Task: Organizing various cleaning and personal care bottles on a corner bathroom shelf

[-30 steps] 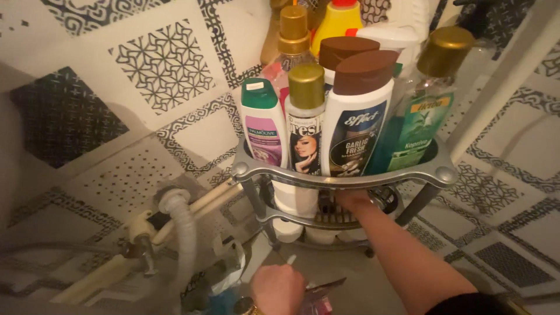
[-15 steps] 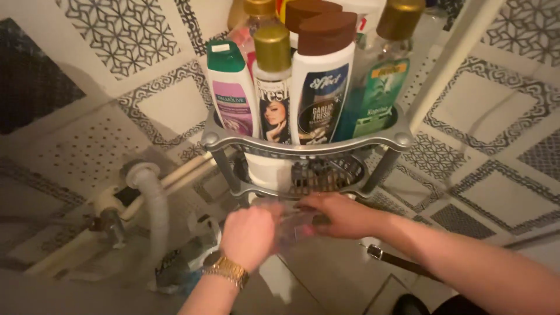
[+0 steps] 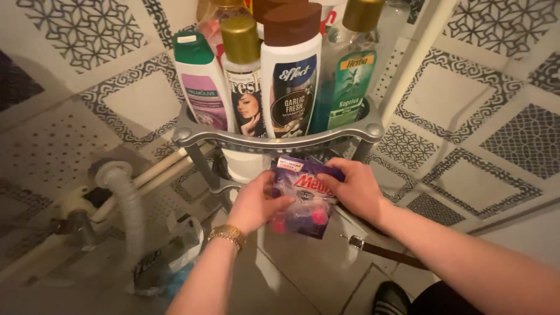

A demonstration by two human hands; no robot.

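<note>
Both hands grasp one purple packet (image 3: pixel 303 198) with pink pieces inside: the left hand (image 3: pixel 256 204) pinches its left edge, the right hand (image 3: pixel 356 189) clasps its right side. The packet is held just near of the grey corner rack (image 3: pixel 274 143), below the upper tier's rim. Shampoo bottles (image 3: pixel 289 70) crowd that tier. A white hose (image 3: pixel 125 198) hangs left; a strap (image 3: pixel 379 249) lies on the floor.

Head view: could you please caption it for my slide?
Both hands hold a purple packet below a corner rack of bottles.
</note>
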